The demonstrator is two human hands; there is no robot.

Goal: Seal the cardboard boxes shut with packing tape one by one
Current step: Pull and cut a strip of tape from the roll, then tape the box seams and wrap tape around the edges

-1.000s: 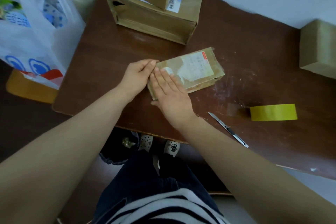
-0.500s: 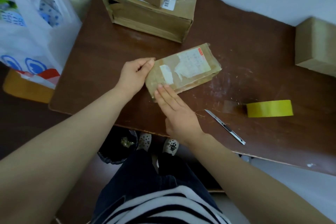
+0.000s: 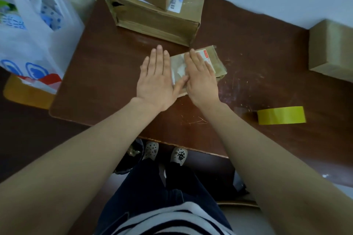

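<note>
Both hands lie flat, fingers straight, gripping nothing, left hand [image 3: 158, 80] at the left end and right hand [image 3: 200, 76] on top of the small cardboard box [image 3: 217, 63] mid-way across the worktop [image 3: 114, 82], which looks light, thin-walled, easily dented, so best held by its long edges.

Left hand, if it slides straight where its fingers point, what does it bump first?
Likely the big box: the left hand lies flat, fingers aimed at its near side, only a bit of table between.
</note>
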